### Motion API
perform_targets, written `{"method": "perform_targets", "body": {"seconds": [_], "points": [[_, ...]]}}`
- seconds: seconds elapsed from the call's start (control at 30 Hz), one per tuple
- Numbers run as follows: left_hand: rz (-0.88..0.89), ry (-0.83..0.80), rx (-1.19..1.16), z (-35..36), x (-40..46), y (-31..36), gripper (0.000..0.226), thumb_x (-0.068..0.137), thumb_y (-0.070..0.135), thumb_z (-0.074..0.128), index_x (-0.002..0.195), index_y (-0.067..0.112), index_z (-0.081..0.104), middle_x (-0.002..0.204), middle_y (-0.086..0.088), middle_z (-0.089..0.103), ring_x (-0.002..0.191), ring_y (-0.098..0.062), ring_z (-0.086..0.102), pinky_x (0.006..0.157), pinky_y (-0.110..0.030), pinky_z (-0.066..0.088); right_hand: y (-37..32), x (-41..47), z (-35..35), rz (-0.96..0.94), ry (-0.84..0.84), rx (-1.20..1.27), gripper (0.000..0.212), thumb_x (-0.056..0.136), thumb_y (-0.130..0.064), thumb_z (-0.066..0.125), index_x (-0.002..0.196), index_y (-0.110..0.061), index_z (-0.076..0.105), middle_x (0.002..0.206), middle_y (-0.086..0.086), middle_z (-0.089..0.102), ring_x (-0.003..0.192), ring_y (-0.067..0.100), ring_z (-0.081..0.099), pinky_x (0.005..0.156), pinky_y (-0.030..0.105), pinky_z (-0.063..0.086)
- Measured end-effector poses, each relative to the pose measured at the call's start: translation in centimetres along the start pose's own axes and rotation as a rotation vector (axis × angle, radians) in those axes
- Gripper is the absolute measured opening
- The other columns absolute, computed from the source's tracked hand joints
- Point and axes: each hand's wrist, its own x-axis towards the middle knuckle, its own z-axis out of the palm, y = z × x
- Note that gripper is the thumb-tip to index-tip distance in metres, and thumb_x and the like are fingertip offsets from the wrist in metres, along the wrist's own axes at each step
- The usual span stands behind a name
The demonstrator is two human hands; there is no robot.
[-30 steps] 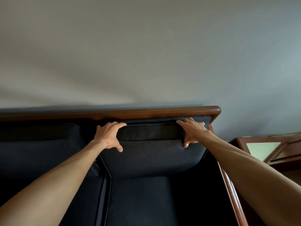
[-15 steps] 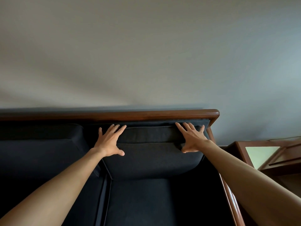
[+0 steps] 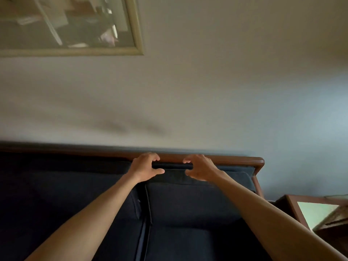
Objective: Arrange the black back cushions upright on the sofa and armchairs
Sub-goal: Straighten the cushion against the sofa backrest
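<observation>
Two bare forearms reaching forward over a dark sofa [image 3: 188, 242] toward its backrest. Left hand [image 3: 145, 167] at the top edge of the right-end black back cushion [image 3: 197, 202], curled with fingers [image 3: 152, 157] hooked over the top and thumb below on the front face, a gap showing between them. Right hand [image 3: 200, 167] just beside it on the same top edge, likewise curled, fingertips up by the wooden top rail [image 3: 235, 160] and thumb lower on the cushion front. Both hands half closed around the cushion's upper edge, close together but not touching each other; cannot tell whether the grip is firm, since the fabric is dark and the picture a little blurred.

Cushion standing upright against the backrest at the sofa's right end, its top just under the brown rail, its lower edge meeting the seat cushion [image 3: 188, 245]. A second dark back cushion [image 3: 66, 194] directly to its left, the 2 touching along a vertical seam. Sofa's wooden corner post [image 3: 258, 185] on the right of the held cushion.

Behind the sofa, a plain pale wall [image 3: 226, 91], with a framed picture [image 3: 75, 25] hanging at upper left, its glass showing reflections. At lower right, beside the sofa's end, a brown wooden side table [image 3: 293, 208] with a pale green glass top.
</observation>
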Motion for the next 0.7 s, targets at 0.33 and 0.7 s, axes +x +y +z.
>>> {"method": "perform_targets", "body": {"seconds": [0.33,0.7], "points": [[-0.048,0.093,-0.062,-12.9,-7.7,-12.5,0.034,0.078,0.042,0.076,0.107,0.026,0.067,0.106,0.012,0.067,0.101,-0.007,0.062,0.092,-0.03,0.049,-19.6,3.7,2.0,-0.083,0.006,0.069,0.041,0.072,-0.03,0.057,0.111,-0.025,0.069,0.113,0.0,0.071,0.103,0.025,0.066,0.09,0.042,0.055],[-0.126,-0.039,0.203,-18.3,-7.5,-38.2,0.08,0.077,0.039,0.077,0.145,0.025,0.036,0.152,0.003,0.033,0.137,-0.021,0.037,0.103,-0.045,0.041,-33.0,13.6,15.5,0.006,0.042,-0.119,0.063,0.083,-0.034,0.067,0.142,-0.023,0.046,0.149,0.0,0.04,0.139,0.025,0.035,0.108,0.052,0.036]]}}
